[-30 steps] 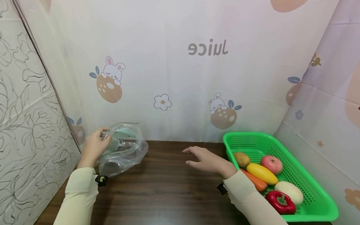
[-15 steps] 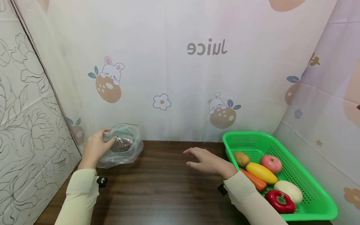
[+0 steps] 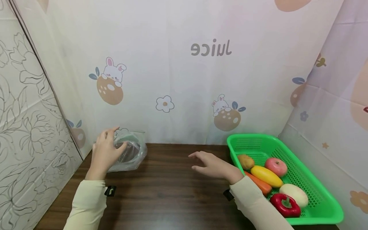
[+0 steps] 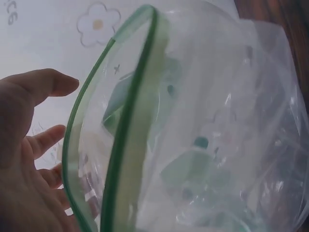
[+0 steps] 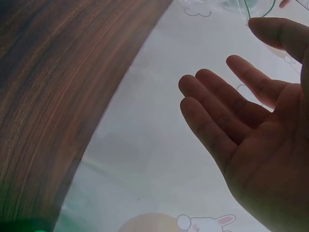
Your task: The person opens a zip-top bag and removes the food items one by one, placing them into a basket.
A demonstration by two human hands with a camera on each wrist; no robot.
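A clear zip bag [image 3: 129,156] with a green seal strip stands on the table at the left, its mouth spread apart. Right at its near left side is my left hand [image 3: 106,151], thumb and fingers spread and holding nothing. In the left wrist view the fingertips lie close to the green rim of the zip bag [image 4: 126,121], which shows pale green printed patches. My right hand [image 3: 211,164] hovers over the middle right of the table, fingers relaxed. The right wrist view shows the palm of the right hand [image 5: 256,121] bare, with nothing in it.
A green basket [image 3: 325,195] stands at the right with a potato [image 3: 246,162], an apple [image 3: 276,166], a yellow oblong item [image 3: 266,176], a carrot [image 3: 260,184], a pale oval item [image 3: 294,195] and a red pepper [image 3: 283,205]. A printed curtain hangs behind the brown table [image 3: 166,198].
My left hand has let go of the zip bag and shifted slightly right, its fingers spreading. The bag has settled lower, mouth apart. My right hand has hardly moved.
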